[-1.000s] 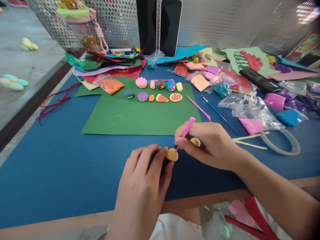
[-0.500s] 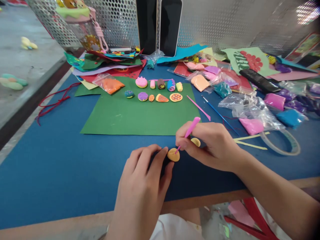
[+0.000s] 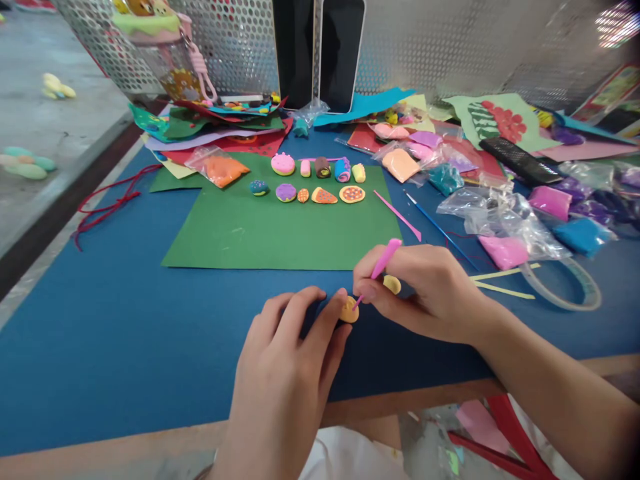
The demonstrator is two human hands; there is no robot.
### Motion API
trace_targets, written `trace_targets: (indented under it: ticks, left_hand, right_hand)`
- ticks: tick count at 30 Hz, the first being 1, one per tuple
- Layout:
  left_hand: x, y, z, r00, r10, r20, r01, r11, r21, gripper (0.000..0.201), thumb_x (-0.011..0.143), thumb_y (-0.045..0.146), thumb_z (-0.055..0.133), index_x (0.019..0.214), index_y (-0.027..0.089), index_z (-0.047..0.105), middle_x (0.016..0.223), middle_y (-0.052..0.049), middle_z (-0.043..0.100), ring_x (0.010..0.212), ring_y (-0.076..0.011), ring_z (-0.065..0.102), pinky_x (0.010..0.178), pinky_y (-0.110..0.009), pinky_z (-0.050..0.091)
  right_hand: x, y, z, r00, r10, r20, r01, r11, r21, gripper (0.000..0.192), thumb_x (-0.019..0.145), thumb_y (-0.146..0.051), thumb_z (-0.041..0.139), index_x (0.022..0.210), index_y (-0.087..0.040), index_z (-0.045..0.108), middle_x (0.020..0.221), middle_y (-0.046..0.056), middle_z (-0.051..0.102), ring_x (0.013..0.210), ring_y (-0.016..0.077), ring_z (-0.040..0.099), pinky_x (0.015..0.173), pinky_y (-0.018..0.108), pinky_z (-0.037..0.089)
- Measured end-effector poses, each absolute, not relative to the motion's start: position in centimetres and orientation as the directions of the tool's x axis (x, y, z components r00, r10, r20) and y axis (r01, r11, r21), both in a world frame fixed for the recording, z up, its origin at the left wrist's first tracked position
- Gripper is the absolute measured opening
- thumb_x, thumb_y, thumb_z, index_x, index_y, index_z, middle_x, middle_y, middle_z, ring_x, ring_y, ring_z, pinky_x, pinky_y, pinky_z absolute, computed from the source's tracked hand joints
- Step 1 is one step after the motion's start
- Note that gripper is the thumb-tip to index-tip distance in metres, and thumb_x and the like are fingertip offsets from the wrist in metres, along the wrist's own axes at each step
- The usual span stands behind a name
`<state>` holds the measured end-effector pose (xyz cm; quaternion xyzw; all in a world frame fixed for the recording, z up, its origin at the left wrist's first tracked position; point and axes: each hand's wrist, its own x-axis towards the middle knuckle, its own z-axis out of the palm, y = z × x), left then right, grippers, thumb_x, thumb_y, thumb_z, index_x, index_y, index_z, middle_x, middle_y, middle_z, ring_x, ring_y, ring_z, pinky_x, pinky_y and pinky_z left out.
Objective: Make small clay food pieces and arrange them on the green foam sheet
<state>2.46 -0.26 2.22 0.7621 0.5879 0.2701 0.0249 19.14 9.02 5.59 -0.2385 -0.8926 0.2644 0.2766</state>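
A right hand (image 3: 425, 293) pinches a pink sculpting tool (image 3: 380, 267), its tip touching a small yellow clay disc (image 3: 349, 309) just in front of the green paper sheet (image 3: 280, 227) on the blue table (image 3: 125, 333). The left hand (image 3: 287, 373) closes thumb and fingers on the disc's near-left edge, while a second yellow clay lump (image 3: 393, 285) sits tucked under the right fingers. Light, shallow presses against that steadying grip would likely mark the soft clay cleanly.
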Motion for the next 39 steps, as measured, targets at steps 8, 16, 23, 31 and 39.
trace_targets:
  ticks: [8, 16, 23, 31, 39]
  left_hand:
    - [2.53, -0.22, 2.19, 0.164, 0.903, 0.397, 0.887, -0.311, 0.342, 0.026, 0.087, 0.020, 0.054, 0.112, 0.021, 0.062, 0.105, -0.007, 0.062, 0.092, -0.0219, 0.054, 0.075, -0.036, 0.048]
    - [2.48, -0.26, 2.12, 0.168, 0.906, 0.389, 0.889, -0.309, 0.336, 0.027, 0.086, 0.020, 0.056, 0.112, 0.022, 0.062, 0.106, -0.006, 0.062, 0.092, -0.0218, 0.055, 0.075, -0.036, 0.049]
    - [2.45, -0.32, 2.21, 0.176, 0.904, 0.390, 0.889, -0.316, 0.331, 0.027, 0.087, 0.020, 0.055, 0.113, 0.022, 0.062, 0.106, -0.007, 0.062, 0.092, -0.0223, 0.055, 0.075, -0.036, 0.049]
    - [2.46, -0.21, 2.24, 0.178, 0.898, 0.403, 0.883, -0.327, 0.337, 0.024, 0.087, 0.019, 0.055, 0.110, 0.021, 0.062, 0.106, -0.006, 0.063, 0.091, -0.0220, 0.054, 0.073, -0.036, 0.048]
    - [2.53, -0.25, 2.31, 0.179, 0.904, 0.387, 0.885, -0.320, 0.339, 0.023, 0.087, 0.019, 0.054, 0.109, 0.022, 0.061, 0.106, -0.006, 0.063, 0.091, -0.0218, 0.053, 0.073, -0.036, 0.047]
  right_hand:
    - [19.38, 9.03, 5.66, -0.736, 0.580, 0.350, 0.329, 0.758, -0.563, 0.020, 0.091, -0.021, 0.044, 0.072, -0.020, 0.048, 0.066, -0.002, 0.061, 0.052, 0.0078, 0.051, 0.053, 0.019, 0.041]
    - [19.44, 9.12, 5.48, -0.719, 0.593, 0.363, 0.351, 0.760, -0.547, 0.017, 0.091, -0.023, 0.046, 0.076, -0.019, 0.051, 0.068, -0.001, 0.060, 0.056, 0.0085, 0.054, 0.055, 0.019, 0.041]
    - [19.44, 9.07, 5.57, -0.705, 0.600, 0.378, 0.336, 0.752, -0.567, 0.018, 0.091, -0.024, 0.046, 0.075, -0.019, 0.051, 0.068, 0.000, 0.061, 0.057, 0.0090, 0.055, 0.056, 0.019, 0.042]
    - [19.37, 8.98, 5.69, -0.731, 0.570, 0.376, 0.283, 0.754, -0.592, 0.017, 0.091, -0.021, 0.046, 0.074, -0.020, 0.050, 0.068, -0.001, 0.061, 0.056, 0.0075, 0.052, 0.055, 0.018, 0.042]
    - [19.49, 8.93, 5.46, -0.751, 0.548, 0.369, 0.276, 0.767, -0.579, 0.017, 0.091, -0.023, 0.047, 0.074, -0.019, 0.049, 0.067, -0.002, 0.060, 0.055, 0.0069, 0.051, 0.054, 0.017, 0.041]
